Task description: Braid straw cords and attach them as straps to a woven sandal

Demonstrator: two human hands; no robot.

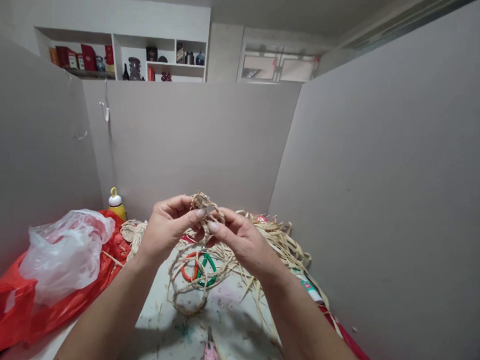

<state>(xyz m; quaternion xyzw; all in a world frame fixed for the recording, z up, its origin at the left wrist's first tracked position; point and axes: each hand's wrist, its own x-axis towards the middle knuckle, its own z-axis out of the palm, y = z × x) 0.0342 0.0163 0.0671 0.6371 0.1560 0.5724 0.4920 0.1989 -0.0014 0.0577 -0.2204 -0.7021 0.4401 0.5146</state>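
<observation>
Both my hands are raised over the table and pinch the top of a woven straw piece (205, 205). My left hand (167, 225) grips it from the left with thumb and fingers closed. My right hand (241, 238) pinches it from the right. A twisted straw loop (187, 289) hangs down from the piece between my wrists, nearly reaching the tabletop (170, 331). Red and green handled scissors (198, 268) lie on the table behind the loop.
A heap of loose straw strips (279, 240) lies at the right. A red plastic bag (7, 308) with a clear bag (64, 252) on it fills the left. A yellow bottle (116, 204) stands at the back left. A pink tool (210, 354) lies at the near edge. Grey partition walls (383, 181) enclose the table.
</observation>
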